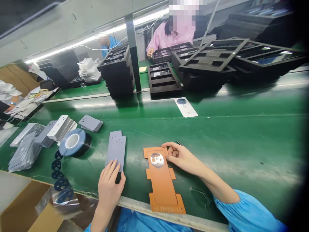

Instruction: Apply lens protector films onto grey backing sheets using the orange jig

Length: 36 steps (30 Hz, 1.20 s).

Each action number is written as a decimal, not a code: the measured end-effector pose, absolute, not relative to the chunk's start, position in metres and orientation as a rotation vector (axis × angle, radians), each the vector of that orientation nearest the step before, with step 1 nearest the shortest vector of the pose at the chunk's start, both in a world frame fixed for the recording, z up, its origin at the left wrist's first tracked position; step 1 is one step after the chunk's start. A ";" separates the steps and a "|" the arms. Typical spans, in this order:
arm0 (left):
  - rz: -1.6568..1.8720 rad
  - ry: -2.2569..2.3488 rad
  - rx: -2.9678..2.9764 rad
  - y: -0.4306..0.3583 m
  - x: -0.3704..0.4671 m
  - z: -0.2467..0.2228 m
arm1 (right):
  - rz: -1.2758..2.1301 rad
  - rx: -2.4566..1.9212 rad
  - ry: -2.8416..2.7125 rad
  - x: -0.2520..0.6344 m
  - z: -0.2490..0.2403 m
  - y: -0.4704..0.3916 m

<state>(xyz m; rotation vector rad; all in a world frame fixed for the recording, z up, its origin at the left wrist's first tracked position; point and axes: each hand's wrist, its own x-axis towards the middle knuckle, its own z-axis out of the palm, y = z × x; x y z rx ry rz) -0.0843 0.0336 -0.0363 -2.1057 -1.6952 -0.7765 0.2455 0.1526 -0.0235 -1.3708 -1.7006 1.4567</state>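
My left hand (110, 180) lies with fingers stretched over the lower end of grey phone back panels (116, 146), which overlap slightly out of line. Its thumb is apart, beside their lower right corner. To the right is an orange fixture plate (163, 183) with side tabs and a shallow phone-shaped recess. A round, shiny piece with holes (157, 160) sits near the plate's upper end. My right hand (180, 157) has its index finger and thumb at the plate's top right corner, other fingers curled in. A dark, thin tool (180, 143) shows partly behind that hand.
A blue tape roll (83, 141) trails round dark stickers (56, 165) over the bench edge. Panel stacks (63, 129) and plastic bags (25, 154) lie left. A white panel (188, 109) lies ahead, before black trays (164, 83). A person in pink (160, 38) sits opposite.
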 end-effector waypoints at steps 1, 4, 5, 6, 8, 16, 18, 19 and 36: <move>-0.854 -1.667 -2.086 0.033 -0.082 -0.033 | 1.450 -1.368 -1.692 0.245 -0.024 0.153; -1.150 -1.598 -2.039 0.033 -0.073 -0.019 | 1.377 -1.384 -1.626 0.242 -0.020 0.150; -1.256 -1.612 -2.020 0.033 -0.068 -0.013 | 1.347 -1.384 -1.595 0.239 -0.017 0.148; -1.370 -1.664 -1.991 0.033 -0.063 -0.009 | 1.325 -1.376 -1.568 0.236 -0.013 0.146; -1.612 -1.899 -1.901 0.029 -0.049 -0.001 | 1.319 -1.326 -1.532 0.230 -0.004 0.141; -2.010 -2.233 -2.124 0.001 0.018 -0.010 | 1.543 -1.067 -1.251 0.218 0.010 0.132; -1.878 -1.949 -2.300 -0.004 0.026 -0.011 | 1.556 -1.060 -1.235 0.220 0.012 0.131; -1.787 -1.786 -2.358 -0.006 0.029 -0.011 | 1.567 -1.043 -1.247 0.220 0.013 0.131; -0.837 -1.341 -2.706 -0.014 0.039 -0.031 | 1.723 -0.982 -1.409 0.229 0.019 0.120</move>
